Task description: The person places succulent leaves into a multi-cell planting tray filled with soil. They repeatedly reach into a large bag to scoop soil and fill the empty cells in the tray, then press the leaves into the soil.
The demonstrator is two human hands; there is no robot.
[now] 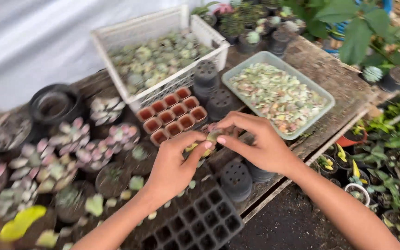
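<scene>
Rough weathered wooden table [339,78], matt black plastic cell tray [200,222], white plastic crate [116,34].

- Your left hand [172,169] and right hand [255,146] cover most of the small succulent piece [213,137] pinched between them, so you can't tell its full shape.
- Left of the hands, the potted succulents [47,162] are smeared by motion blur (leaf edges unreadable).
- Below the hands, the black cell tray [200,224] is cut off by the bottom edge.
- Above the hands, the white crate [153,28] holds cuttings too blurred to tell apart.
</scene>
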